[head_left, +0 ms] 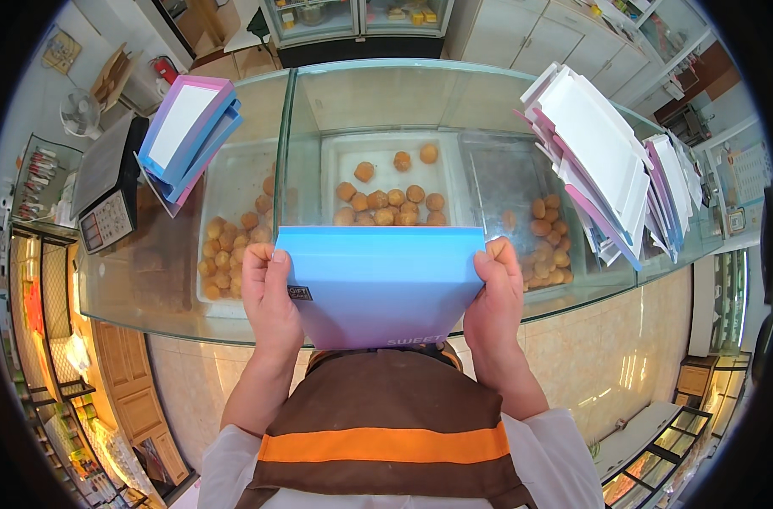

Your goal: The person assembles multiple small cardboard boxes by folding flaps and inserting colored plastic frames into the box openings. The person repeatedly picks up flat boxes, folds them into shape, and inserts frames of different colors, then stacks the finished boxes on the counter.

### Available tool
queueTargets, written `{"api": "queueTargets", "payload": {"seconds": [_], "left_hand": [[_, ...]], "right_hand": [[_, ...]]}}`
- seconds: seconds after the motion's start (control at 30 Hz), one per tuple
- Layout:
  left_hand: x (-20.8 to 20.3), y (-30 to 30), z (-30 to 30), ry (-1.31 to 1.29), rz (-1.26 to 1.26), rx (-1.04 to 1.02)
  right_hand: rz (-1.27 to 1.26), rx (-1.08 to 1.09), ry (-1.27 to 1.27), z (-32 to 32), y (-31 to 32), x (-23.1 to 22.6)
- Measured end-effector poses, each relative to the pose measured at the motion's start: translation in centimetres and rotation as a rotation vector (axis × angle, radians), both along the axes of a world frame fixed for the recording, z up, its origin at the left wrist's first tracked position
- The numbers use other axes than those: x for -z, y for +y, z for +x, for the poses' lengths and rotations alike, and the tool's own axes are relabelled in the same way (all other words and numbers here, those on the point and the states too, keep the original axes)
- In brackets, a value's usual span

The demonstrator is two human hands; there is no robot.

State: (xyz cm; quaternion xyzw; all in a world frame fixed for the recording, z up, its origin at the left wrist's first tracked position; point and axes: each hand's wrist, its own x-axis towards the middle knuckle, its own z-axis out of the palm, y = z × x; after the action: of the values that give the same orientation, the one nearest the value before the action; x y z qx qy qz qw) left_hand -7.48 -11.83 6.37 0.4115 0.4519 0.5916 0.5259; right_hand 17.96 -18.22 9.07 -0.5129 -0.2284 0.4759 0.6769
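Observation:
Between my hands is a blue-to-purple cardboard gift box (382, 284), held up in front of my brown apron. My left hand (272, 293) pinches its upper left corner, thumb on the near face. At the opposite corner my right hand (495, 288) grips it the same way. Behind the box, round golden-brown sweets (386, 199) lie in a white tray (334, 157) inside the glass display case (403, 97). The box hides the tray's near part.
Folded blue and pink boxes (187, 140) stand on the glass at left, beside a weighing scale (111, 191). Stacked white, pink and blue cartons (586, 153) lean at right. More sweets fill trays on both sides (229, 250). A fridge (361, 25) stands beyond.

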Motion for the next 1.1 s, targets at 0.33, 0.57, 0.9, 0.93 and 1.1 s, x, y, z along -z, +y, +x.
{"api": "queueTargets", "payload": {"seconds": [0.33, 0.57, 0.9, 0.93, 1.1], "left_hand": [[-2.4, -0.6, 0.6, -0.037, -0.156, 0.031], [-3.7, 2.9, -2.8, -0.222, 0.059, 0.384], [3.9, -0.2, -4.7, 1.112, 0.386, 1.212], [4.6, -0.1, -4.2, 1.09, 0.326, 1.204], [7.1, -0.1, -4.1, 1.206, 0.532, 1.018]], "right_hand": [[-0.03, 0.048, -0.097, -1.1, -1.1, 0.5], [0.216, -0.346, -0.175, 2.9, 1.4, -3.3], [0.229, -1.098, -1.359, 6.9, -1.6, 6.2], [0.259, -1.067, -1.401, 6.6, -1.5, 7.0], [0.259, -0.922, -1.502, 5.3, -0.6, 8.4]]}}
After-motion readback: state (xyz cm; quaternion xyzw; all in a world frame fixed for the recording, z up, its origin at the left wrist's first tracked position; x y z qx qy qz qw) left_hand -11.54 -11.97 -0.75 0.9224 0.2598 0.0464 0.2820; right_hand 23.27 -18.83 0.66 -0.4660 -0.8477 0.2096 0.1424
